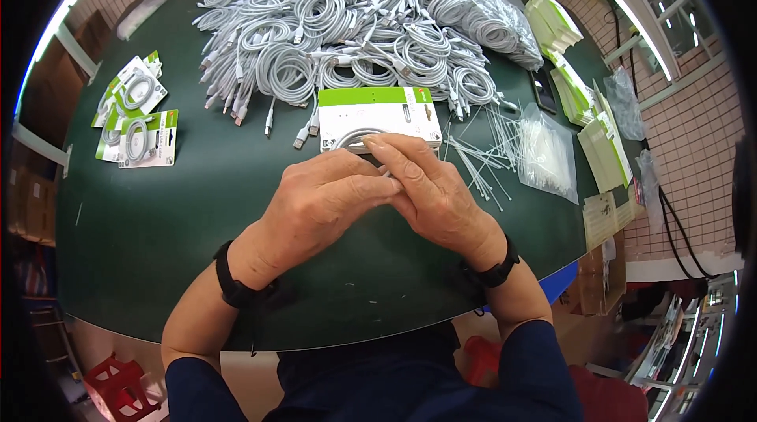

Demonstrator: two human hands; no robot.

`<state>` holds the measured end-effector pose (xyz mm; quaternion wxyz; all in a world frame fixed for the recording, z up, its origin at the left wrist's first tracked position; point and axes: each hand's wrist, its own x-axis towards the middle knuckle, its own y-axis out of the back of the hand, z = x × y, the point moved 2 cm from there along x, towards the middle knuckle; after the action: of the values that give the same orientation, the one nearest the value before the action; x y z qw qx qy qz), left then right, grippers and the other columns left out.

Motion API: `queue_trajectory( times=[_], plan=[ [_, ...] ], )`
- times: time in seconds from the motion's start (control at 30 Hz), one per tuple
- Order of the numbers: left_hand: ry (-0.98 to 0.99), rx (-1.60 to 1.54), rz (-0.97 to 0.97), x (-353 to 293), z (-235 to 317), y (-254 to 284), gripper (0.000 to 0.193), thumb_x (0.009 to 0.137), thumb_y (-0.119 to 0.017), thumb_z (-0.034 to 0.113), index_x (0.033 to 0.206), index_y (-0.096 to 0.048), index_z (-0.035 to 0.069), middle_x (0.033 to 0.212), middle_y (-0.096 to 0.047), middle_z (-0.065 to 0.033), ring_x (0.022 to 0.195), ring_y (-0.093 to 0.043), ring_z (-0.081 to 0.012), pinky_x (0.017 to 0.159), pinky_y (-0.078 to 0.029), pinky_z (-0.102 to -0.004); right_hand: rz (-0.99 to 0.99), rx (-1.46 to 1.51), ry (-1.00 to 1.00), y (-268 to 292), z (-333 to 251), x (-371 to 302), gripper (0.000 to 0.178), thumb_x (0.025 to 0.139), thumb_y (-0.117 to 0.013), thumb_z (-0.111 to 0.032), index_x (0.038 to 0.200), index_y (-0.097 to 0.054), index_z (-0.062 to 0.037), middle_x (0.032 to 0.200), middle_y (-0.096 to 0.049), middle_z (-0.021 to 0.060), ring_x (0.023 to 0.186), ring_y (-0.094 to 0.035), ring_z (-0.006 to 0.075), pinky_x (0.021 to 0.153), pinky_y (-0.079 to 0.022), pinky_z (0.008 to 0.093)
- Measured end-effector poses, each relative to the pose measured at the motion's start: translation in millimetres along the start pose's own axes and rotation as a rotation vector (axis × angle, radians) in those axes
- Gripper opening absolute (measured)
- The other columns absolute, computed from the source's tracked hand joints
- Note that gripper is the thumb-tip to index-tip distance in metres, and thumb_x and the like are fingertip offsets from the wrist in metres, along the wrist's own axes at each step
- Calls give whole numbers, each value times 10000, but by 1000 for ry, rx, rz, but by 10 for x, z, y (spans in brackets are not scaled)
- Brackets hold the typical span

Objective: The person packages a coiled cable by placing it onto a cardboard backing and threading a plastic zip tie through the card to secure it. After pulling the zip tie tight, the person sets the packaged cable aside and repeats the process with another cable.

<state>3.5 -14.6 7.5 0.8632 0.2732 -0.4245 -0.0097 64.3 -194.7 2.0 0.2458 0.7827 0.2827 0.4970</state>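
Observation:
A coiled grey cable [359, 135] arches out from between my two hands, low over the front of a pile of green-and-white packaging cards [371, 110]. My left hand [323, 193] is closed around the near side of the coil, its fingertips meeting those of the other hand. From the right, my right hand [434, 193] pinches the same cable, with bent fingers across it. My fingers hide most of the coil's lower part. Loose white cable ties [482, 152] lie just right of the cards, beside a clear bag of more ties [546, 155].
A large heap of coiled grey cables [339, 24] covers the far middle of the dark green table [158, 240]. Several carded cables [140, 138] lie at the left. Along the right edge stand stacks of cards [605, 152], and a dark phone [544, 91] lies near them.

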Motion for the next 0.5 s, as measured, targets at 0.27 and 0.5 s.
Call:
queue_trajectory(
  times=[0.27,0.5],
  plan=[
    [19,-30,-97,35,-9,70,286,791,-773,-10,1064,-723,59,876,-686,-72,784,-683,-242,673,-560,-344,-46,23,-31,15,115,-46,558,794,-670,127,1333,-582,16,1102,-667,175,928,-691,325,765,-581,378],
    [-12,32,-98,19,-19,18,310,768,-778,-29,1059,-742,75,887,-694,-83,771,-680,-240,652,-553,-333,-49,24,-40,39,143,-66,514,795,-694,87,1295,-604,6,1040,-660,157,867,-686,306,755,-571,370]
  ],
)
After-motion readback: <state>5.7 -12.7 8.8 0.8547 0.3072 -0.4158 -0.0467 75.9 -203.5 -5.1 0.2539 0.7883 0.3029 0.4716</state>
